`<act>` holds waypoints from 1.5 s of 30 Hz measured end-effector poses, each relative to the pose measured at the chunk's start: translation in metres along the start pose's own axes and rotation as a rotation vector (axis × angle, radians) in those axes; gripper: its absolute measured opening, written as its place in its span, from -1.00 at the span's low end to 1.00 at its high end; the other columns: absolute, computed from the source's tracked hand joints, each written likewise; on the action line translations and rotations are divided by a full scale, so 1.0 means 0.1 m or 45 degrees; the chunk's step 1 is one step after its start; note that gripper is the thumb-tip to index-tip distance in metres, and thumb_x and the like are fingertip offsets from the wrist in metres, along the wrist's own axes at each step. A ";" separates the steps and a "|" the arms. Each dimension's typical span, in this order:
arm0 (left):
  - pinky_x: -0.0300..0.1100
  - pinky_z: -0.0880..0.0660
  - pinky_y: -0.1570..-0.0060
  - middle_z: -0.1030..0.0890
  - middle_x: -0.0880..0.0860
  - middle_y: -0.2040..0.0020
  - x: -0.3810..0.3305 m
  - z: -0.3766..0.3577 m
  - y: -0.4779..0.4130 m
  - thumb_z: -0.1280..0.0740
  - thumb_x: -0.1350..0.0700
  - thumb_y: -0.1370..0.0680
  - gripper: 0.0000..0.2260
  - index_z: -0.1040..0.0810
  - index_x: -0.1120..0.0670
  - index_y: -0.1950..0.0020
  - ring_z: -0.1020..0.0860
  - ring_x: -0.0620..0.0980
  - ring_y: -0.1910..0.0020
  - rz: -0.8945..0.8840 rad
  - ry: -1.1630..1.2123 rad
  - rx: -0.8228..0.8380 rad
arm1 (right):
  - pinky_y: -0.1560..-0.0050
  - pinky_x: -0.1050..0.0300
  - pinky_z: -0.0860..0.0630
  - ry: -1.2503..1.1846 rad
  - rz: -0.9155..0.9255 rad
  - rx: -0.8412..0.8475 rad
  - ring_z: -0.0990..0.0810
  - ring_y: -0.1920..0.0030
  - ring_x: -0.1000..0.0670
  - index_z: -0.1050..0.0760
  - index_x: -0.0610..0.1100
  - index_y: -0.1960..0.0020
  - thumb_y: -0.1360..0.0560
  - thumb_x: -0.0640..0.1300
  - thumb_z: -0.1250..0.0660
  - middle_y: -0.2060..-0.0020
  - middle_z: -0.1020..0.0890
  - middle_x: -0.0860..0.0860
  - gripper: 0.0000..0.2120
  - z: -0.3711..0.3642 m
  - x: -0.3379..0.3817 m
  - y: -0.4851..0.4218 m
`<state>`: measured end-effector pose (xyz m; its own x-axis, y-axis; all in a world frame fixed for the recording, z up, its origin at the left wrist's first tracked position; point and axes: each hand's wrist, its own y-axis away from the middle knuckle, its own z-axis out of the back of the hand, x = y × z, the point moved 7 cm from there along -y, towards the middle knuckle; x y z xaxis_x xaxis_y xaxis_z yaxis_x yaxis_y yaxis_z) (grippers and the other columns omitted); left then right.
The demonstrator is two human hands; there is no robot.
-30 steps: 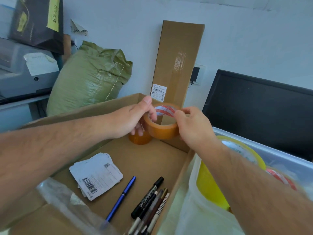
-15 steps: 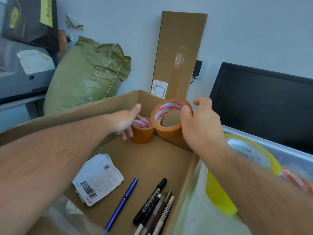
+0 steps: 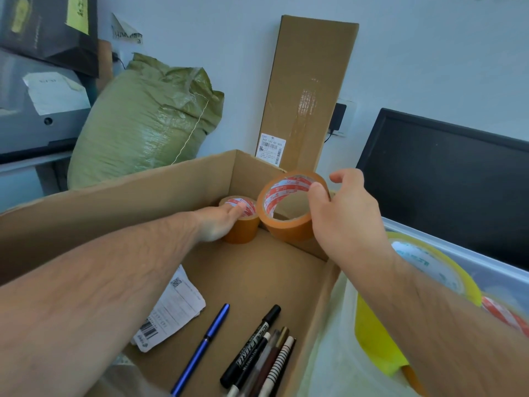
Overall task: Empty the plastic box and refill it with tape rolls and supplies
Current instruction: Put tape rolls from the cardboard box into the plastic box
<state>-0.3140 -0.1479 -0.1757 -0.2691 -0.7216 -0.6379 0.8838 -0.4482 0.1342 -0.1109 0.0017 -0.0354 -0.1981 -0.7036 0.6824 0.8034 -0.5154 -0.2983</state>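
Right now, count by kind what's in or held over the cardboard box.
Brown tape rolls: 2 (small roll on the box floor, large roll in the right hand)
Blue pen: 1
Bunched markers and pens: 5
Label stack: 1
Total: 9
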 end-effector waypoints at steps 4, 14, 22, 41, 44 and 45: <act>0.03 -0.33 -0.36 -0.50 0.10 -0.38 0.03 0.20 0.07 0.22 -0.45 -0.50 -0.23 -0.32 -0.06 -0.51 -0.46 0.15 -0.33 0.000 -0.031 -0.150 | 0.42 0.29 -0.42 -0.001 -0.002 -0.002 -0.54 0.26 0.10 -0.22 0.06 -0.42 -0.66 0.11 -0.13 0.22 -0.45 0.17 -0.63 -0.01 0.00 0.00; 0.07 -0.34 -0.36 -0.55 0.13 -0.32 -0.08 0.78 0.54 0.18 -0.34 -0.59 -0.37 -0.29 -0.07 -0.50 -0.51 0.20 -0.27 -0.070 -0.004 -0.330 | 0.20 0.17 -0.48 -0.104 -0.040 -0.043 -0.55 0.10 0.04 -0.23 0.00 -0.44 -0.67 0.10 -0.11 -0.04 -0.56 0.02 -0.61 0.07 0.03 0.04; -0.04 -0.46 -0.16 -0.62 0.01 -0.12 -0.50 1.09 1.27 0.12 -0.30 -0.61 -0.49 -0.38 -0.15 -0.41 -0.65 -0.01 0.08 -0.289 -0.054 -0.406 | 0.11 0.13 -0.44 -0.235 -0.058 0.015 -0.55 0.04 0.00 -0.28 -0.03 -0.46 -0.65 0.10 -0.14 -0.08 -0.54 -0.01 -0.57 0.37 0.09 0.13; -0.04 -0.60 0.09 -0.64 0.10 0.12 -2.14 0.23 2.31 0.06 -0.23 -0.64 -0.72 -0.39 -0.19 -0.02 -0.64 -0.03 0.18 -0.550 0.015 -0.013 | 0.29 0.09 -0.48 -0.424 -0.368 -0.306 -0.57 0.22 -0.02 -0.45 -0.01 -0.25 -0.63 0.04 -0.15 0.08 -0.62 -0.08 -0.74 1.93 -0.89 0.96; -0.09 -0.57 0.12 -0.62 0.03 0.06 -2.36 0.00 2.37 0.11 -0.35 -0.57 -0.67 -0.36 -0.25 0.04 -0.66 -0.07 0.17 -0.587 0.038 0.017 | 0.01 -0.02 -0.61 -0.381 -0.401 -0.353 -0.61 0.05 -0.05 -0.42 0.00 -0.29 -0.66 0.05 -0.13 0.01 -0.61 -0.04 -0.73 2.15 -1.03 1.11; -0.04 -0.60 0.04 -0.60 0.00 0.03 -2.43 -0.09 2.37 0.10 -0.38 -0.55 -0.65 -0.37 -0.25 0.02 -0.67 -0.07 0.15 -0.595 0.066 0.041 | -0.02 -0.03 -0.62 -0.379 -0.413 -0.367 -0.61 0.03 -0.06 -0.40 0.00 -0.30 -0.67 0.06 -0.12 -0.01 -0.61 -0.03 -0.73 2.23 -1.08 1.16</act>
<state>-0.0361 -0.0738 0.0049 -0.6151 -0.4117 -0.6724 0.6598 -0.7356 -0.1532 0.1284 0.1272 0.0049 -0.2090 -0.3381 0.9176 0.5317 -0.8268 -0.1835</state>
